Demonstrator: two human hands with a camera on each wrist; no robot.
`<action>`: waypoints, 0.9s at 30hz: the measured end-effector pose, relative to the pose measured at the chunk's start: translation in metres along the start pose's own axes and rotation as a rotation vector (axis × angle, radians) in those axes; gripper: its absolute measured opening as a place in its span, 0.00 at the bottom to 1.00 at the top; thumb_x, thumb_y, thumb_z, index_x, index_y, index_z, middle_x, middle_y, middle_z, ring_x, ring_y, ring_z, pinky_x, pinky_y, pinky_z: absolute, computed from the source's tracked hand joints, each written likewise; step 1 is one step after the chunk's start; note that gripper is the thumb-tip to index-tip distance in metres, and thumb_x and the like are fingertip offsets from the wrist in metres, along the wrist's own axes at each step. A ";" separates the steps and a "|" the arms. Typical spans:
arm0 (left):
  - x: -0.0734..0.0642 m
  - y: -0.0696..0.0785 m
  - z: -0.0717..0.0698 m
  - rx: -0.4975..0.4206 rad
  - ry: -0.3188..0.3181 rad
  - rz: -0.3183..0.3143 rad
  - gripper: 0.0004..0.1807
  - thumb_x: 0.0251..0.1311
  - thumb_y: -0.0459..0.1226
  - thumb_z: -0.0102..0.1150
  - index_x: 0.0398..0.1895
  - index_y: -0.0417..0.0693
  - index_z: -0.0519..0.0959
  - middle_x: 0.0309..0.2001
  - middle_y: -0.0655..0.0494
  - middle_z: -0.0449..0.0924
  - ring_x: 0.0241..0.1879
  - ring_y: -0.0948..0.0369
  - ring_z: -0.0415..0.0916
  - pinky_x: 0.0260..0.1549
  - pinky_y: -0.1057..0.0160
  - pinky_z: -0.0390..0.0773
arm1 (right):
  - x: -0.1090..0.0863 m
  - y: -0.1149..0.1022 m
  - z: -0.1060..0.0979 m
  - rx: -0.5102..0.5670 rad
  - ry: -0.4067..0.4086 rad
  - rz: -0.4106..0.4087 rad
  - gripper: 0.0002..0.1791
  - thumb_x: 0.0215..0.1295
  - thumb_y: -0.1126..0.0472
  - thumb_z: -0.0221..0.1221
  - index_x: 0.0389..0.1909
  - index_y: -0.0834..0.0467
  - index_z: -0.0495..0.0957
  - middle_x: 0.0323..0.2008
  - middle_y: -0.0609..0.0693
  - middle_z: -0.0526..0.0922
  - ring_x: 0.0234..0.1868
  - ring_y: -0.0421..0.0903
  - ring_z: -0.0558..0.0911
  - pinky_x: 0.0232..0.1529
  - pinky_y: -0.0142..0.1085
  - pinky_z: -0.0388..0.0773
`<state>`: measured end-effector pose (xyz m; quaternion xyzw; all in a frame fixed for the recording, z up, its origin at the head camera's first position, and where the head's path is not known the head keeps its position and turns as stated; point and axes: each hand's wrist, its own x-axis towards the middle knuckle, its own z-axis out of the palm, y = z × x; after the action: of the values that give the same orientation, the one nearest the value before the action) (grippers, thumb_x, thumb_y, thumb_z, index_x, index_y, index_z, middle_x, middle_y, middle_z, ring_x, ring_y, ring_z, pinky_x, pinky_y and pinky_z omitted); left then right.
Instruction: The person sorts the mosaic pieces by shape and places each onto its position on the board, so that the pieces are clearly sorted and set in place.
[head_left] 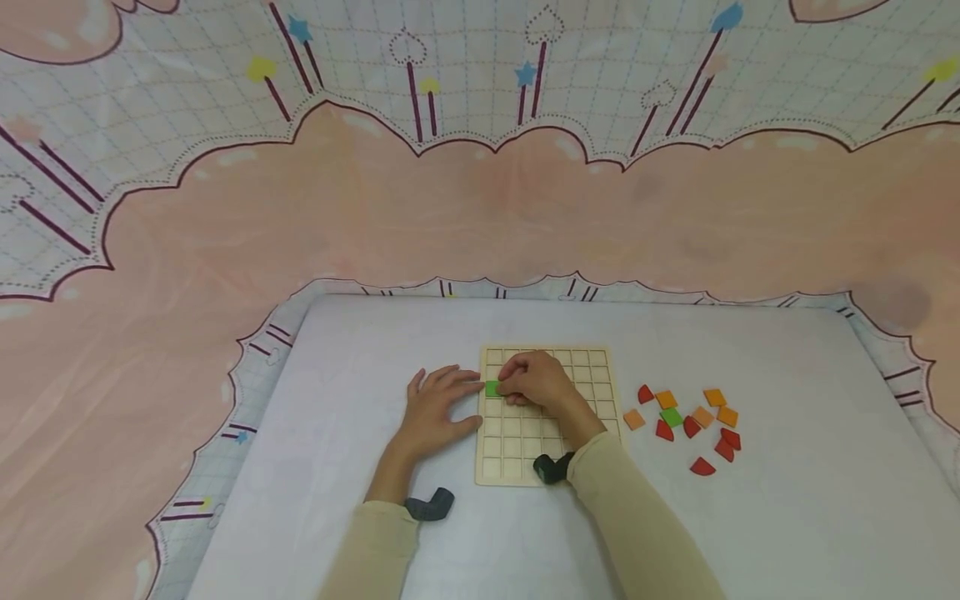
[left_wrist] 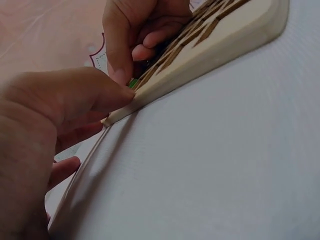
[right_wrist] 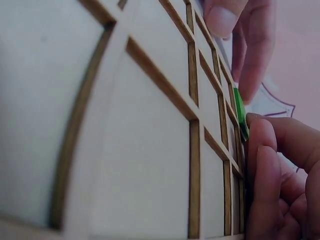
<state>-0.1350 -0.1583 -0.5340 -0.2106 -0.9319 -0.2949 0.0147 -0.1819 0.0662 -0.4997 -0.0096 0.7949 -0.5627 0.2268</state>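
Note:
A wooden grid board (head_left: 512, 450) lies on the white table, its raised strips forming square cells. My right hand (head_left: 542, 383) reaches over it and pinches a green square tile (head_left: 492, 388) at the left column, in the upper part of the board. In the right wrist view the green tile (right_wrist: 240, 111) sits at the grid's far side, with the fingertips right at its edge. With fingers spread, my left hand (head_left: 438, 410) rests beside the board's left edge, fingertips close to the tile. The left wrist view shows its thumb (left_wrist: 107, 92) against the board's side.
Right of the board lie loose pieces: several orange squares (head_left: 715, 397), several red quarter-round pieces (head_left: 702, 467) and another green square (head_left: 671, 417). Each wrist wears a dark camera mount (head_left: 431, 505). A patterned cloth (head_left: 480, 208) hangs behind the table (head_left: 360, 350).

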 end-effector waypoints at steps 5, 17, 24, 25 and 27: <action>0.001 0.002 0.001 0.029 0.009 -0.023 0.27 0.54 0.50 0.68 0.61 0.64 0.81 0.67 0.68 0.75 0.71 0.56 0.62 0.70 0.31 0.37 | -0.003 0.006 -0.005 0.017 -0.025 -0.015 0.10 0.58 0.64 0.71 0.41 0.59 0.85 0.29 0.50 0.84 0.27 0.42 0.85 0.33 0.32 0.85; -0.001 0.004 0.002 -0.001 0.013 -0.002 0.27 0.52 0.48 0.67 0.59 0.62 0.82 0.70 0.68 0.74 0.72 0.55 0.63 0.72 0.33 0.40 | -0.050 0.022 -0.051 -0.018 -0.044 -0.066 0.16 0.65 0.57 0.67 0.50 0.60 0.82 0.38 0.54 0.83 0.36 0.47 0.85 0.42 0.37 0.87; -0.001 0.005 0.001 -0.013 0.008 -0.003 0.28 0.52 0.48 0.67 0.60 0.61 0.81 0.70 0.68 0.74 0.73 0.54 0.62 0.72 0.33 0.38 | -0.076 0.026 -0.099 -0.051 0.003 -0.071 0.20 0.65 0.54 0.68 0.53 0.62 0.81 0.40 0.57 0.83 0.40 0.53 0.84 0.43 0.41 0.85; -0.001 0.005 0.001 -0.015 0.009 -0.005 0.28 0.52 0.48 0.67 0.60 0.61 0.81 0.70 0.67 0.74 0.73 0.54 0.62 0.72 0.33 0.38 | -0.079 0.026 -0.105 -0.071 0.018 -0.067 0.21 0.65 0.53 0.68 0.53 0.62 0.81 0.40 0.57 0.83 0.40 0.53 0.83 0.42 0.41 0.84; 0.000 0.004 0.001 -0.009 0.009 -0.005 0.28 0.53 0.47 0.67 0.60 0.61 0.81 0.70 0.67 0.74 0.73 0.55 0.62 0.72 0.33 0.38 | -0.085 0.028 -0.119 -0.103 0.048 -0.058 0.22 0.66 0.52 0.67 0.54 0.61 0.81 0.41 0.57 0.85 0.41 0.53 0.82 0.41 0.40 0.83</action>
<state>-0.1329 -0.1547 -0.5331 -0.2068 -0.9310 -0.3003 0.0172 -0.1429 0.2050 -0.4634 -0.0307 0.8274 -0.5273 0.1905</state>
